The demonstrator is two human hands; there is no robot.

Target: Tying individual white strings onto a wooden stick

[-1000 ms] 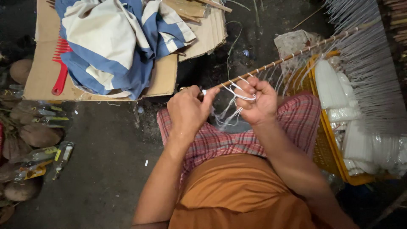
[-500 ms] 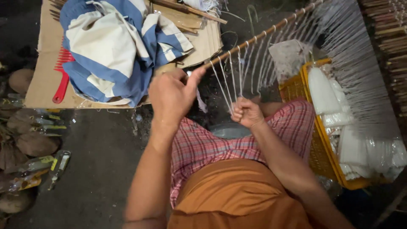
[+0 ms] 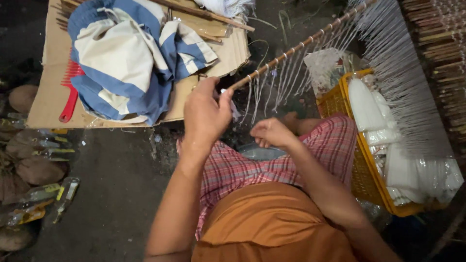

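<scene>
Our left hand pinches the near end of the bamboo rod — white strings already hang along it. Our right hand rests loosely curled above our lap, holding nothing we can make out — more white bundles wait in the yellow basket.

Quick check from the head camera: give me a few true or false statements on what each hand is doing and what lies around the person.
1. The left hand grips the near end of the thin stick hung with white strings. True.
2. The right hand holds the red comb. False: the red comb lies apart on the cardboard.
3. The yellow basket sits at the person's right side. True.
4. The blue and white cloth covers the person's lap. False: it lies on the cardboard.
</scene>
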